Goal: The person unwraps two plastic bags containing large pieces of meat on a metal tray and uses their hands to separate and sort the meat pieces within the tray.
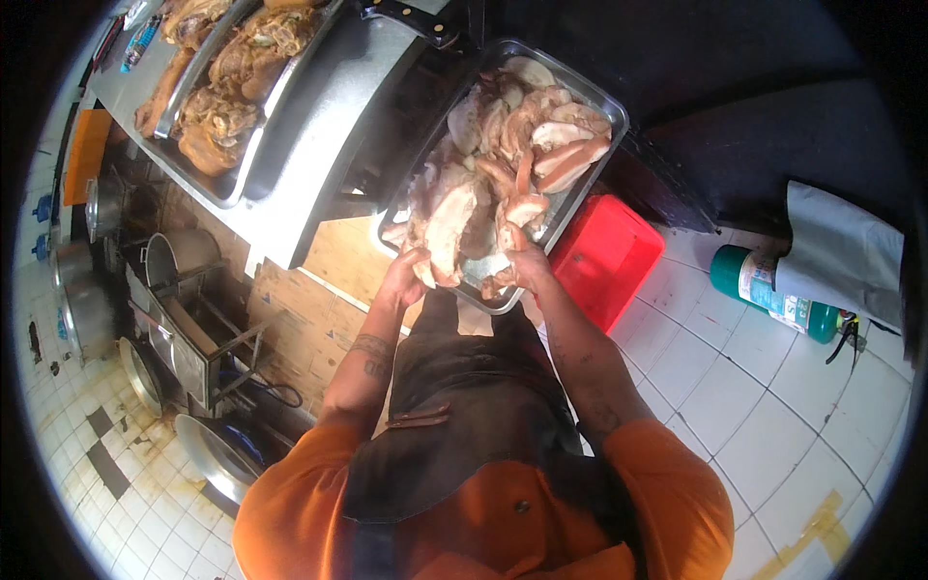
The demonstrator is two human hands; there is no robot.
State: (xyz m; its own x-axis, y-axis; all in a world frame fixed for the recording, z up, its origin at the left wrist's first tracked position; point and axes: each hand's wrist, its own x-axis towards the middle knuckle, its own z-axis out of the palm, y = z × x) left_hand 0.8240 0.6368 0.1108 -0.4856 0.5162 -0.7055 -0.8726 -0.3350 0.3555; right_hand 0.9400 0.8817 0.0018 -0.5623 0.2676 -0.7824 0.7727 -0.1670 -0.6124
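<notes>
A deep metal tray (612, 109) full of sliced, pale cooked meat (507, 138) is in front of me, tilted away toward the upper right. My left hand (406, 279) is at the tray's near left corner, its fingers closed around meat beside a large pale slab (448, 225). Across from it, my right hand (528, 264) reaches over the near right rim, thumb up, gripping smaller meat pieces (500, 279). Bare metal of the tray floor shows between both hands. What supports the tray is hidden.
On the steel table (312, 138) at upper left, a second tray (239, 192) holds browned meat pieces (217, 123). A black-handled knife (413, 22) lies at the table's far edge. A red plastic bin (609, 254) is right of my tray. A green gas cylinder (772, 290) is farther right.
</notes>
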